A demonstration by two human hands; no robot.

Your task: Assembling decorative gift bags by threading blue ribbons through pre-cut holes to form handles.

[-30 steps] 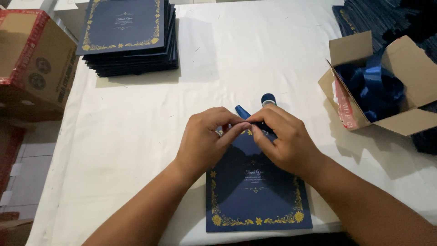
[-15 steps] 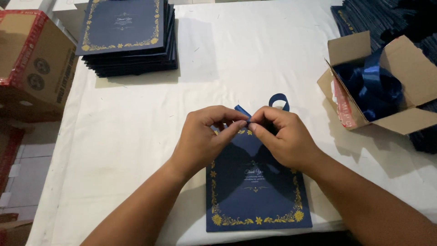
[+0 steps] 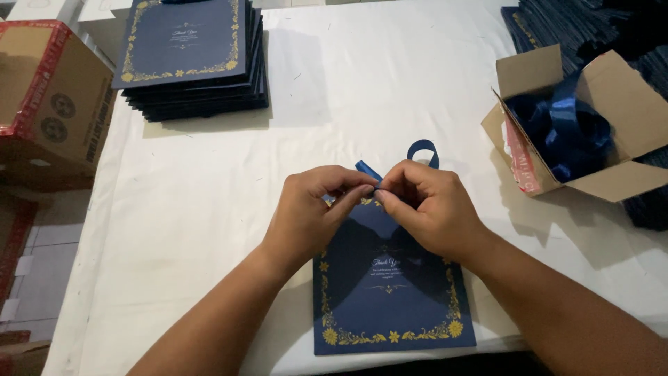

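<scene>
A navy paper bag (image 3: 393,292) with gold floral border lies flat on the white surface (image 3: 362,90). At its top edge, the left hand (image 3: 306,216) and right hand (image 3: 428,205) pinch a blue ribbon (image 3: 423,149). Farther off sit a matching bag stack (image 3: 191,59) and a ribbon-filled cardboard box (image 3: 577,125).
</scene>
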